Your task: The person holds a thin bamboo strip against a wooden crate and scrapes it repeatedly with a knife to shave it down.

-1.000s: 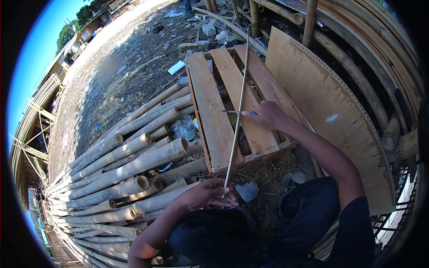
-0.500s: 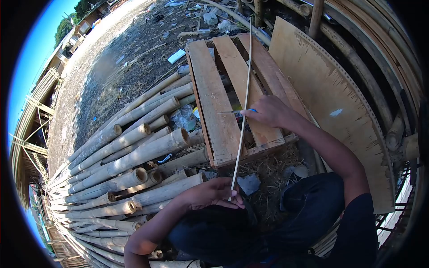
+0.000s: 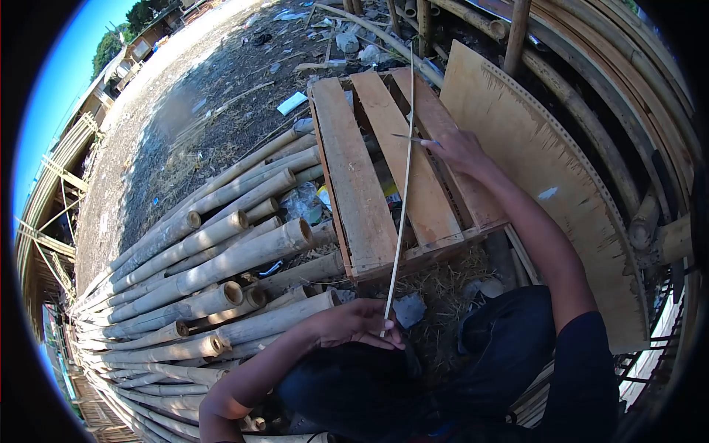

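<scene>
A long, thin bamboo strip (image 3: 402,210) runs from near my lap up across the slatted wooden pallet (image 3: 351,177). Its near end is pinched in the fingers of my left hand (image 3: 358,323), close above my knee. Over the pallet's far right part, my right hand (image 3: 458,151) is closed around the handle of a knife (image 3: 410,138). The narrow blade points left and crosses the strip in this view. Most of the handle is hidden in my fist.
Stacked bamboo poles (image 3: 258,247) fill the left side, their cut ends toward the pallet. A curved plywood sheet (image 3: 546,184) leans at the right, beside more poles (image 3: 572,100). Litter (image 3: 347,42) and a white piece (image 3: 292,103) lie on the ground behind.
My right hand with the knife has moved away from me along the strip, toward its far end. The left hand keeps its grip with hardly any movement.
</scene>
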Demonstrator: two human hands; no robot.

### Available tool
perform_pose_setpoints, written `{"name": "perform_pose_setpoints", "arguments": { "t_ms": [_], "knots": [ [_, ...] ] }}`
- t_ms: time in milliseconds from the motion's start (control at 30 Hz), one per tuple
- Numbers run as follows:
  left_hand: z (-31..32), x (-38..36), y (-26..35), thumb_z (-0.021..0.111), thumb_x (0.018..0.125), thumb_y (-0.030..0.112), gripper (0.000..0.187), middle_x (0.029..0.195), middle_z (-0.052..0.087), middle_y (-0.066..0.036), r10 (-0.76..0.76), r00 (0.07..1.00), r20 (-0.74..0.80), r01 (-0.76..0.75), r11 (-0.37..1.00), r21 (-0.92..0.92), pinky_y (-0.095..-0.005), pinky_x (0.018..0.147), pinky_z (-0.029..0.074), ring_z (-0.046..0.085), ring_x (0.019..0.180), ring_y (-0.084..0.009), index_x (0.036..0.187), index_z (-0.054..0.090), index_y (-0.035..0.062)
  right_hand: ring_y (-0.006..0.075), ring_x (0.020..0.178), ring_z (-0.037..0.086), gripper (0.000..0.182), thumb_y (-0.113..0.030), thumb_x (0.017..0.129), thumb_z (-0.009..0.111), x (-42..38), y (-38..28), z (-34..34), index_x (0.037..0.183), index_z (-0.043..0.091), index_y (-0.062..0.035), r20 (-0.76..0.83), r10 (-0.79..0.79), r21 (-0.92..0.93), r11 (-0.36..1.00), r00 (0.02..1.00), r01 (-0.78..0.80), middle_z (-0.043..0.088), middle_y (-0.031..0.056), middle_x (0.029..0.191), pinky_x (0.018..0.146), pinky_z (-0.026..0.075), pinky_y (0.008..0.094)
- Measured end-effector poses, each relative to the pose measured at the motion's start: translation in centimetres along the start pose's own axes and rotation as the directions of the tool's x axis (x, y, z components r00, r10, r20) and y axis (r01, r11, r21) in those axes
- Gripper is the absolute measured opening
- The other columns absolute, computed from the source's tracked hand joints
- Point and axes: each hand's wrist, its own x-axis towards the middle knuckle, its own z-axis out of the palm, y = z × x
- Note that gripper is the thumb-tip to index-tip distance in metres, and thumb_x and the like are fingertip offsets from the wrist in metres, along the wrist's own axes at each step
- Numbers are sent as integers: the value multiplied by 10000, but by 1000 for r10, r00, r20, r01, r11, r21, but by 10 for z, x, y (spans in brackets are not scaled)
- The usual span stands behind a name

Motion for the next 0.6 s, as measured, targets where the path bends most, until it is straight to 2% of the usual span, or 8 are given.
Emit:
{"name": "perform_pose_setpoints", "arguments": {
  "t_ms": [100,133,233,300,333,400,533,600],
  "knots": [
    [-5,-8,-3,481,1020,126,215,1066,619,-165,46,996,-74,-51,997,-65,-373,999,530,632,1108,-292,1151,482,-45,422,692,647,652,-532,963,452,-5,33,-14,677,659,17,60,99,6,995,993,-100,627,258,686,654,501,510],
    [-10,-6,-5,472,1023,127,212,1071,623,-180,92,990,-110,-102,991,-82,-376,991,533,631,1112,-306,1143,478,-48,422,692,647,652,-532,963,452,-10,25,-13,677,659,17,60,94,8,995,994,-95,627,258,686,654,501,510],
    [-12,-1,3,452,1031,131,222,1086,620,-197,90,989,-119,-97,993,-61,-377,989,532,631,1112,-312,1152,468,-54,421,680,641,647,-523,969,445,-30,-2,-13,691,664,18,43,55,44,997,998,-56,628,254,693,659,497,502],
    [-14,2,2,435,1036,136,232,1097,617,-206,100,991,-93,-106,992,-70,-377,994,528,628,1119,-310,1162,461,-57,416,660,631,644,-521,969,449,-37,-21,-26,683,666,14,165,-37,174,985,986,7,620,246,669,658,490,493],
    [-14,2,3,437,1034,129,215,1086,620,-206,107,989,-104,-115,991,-69,-379,989,534,625,1125,-323,1153,468,-48,416,660,631,644,-521,969,449,-40,-31,-29,683,666,14,169,-36,172,985,985,6,620,246,669,658,490,493],
    [-15,4,5,439,1031,121,199,1075,623,-206,122,986,-118,-130,989,-70,-381,985,541,622,1131,-336,1145,476,-38,410,632,618,640,-518,966,456,-47,-55,-30,648,657,0,219,-194,251,958,956,137,603,239,631,645,483,489],
    [-15,1,3,460,1027,131,219,1080,624,-197,88,991,-104,-93,995,-42,-384,993,533,632,1113,-315,1150,474,-50,408,617,613,639,-518,962,465,-55,-84,-24,616,644,-11,237,-259,330,928,936,173,589,235,601,632,482,486],
    [-13,-1,1,468,1026,138,238,1085,623,-192,71,995,-76,-72,997,-4,-380,995,529,636,1103,-294,1156,473,-62,414,619,611,645,-524,961,464,-47,-79,-20,612,638,-10,216,-253,253,947,943,197,590,230,599,624,484,488]
  ]
}}
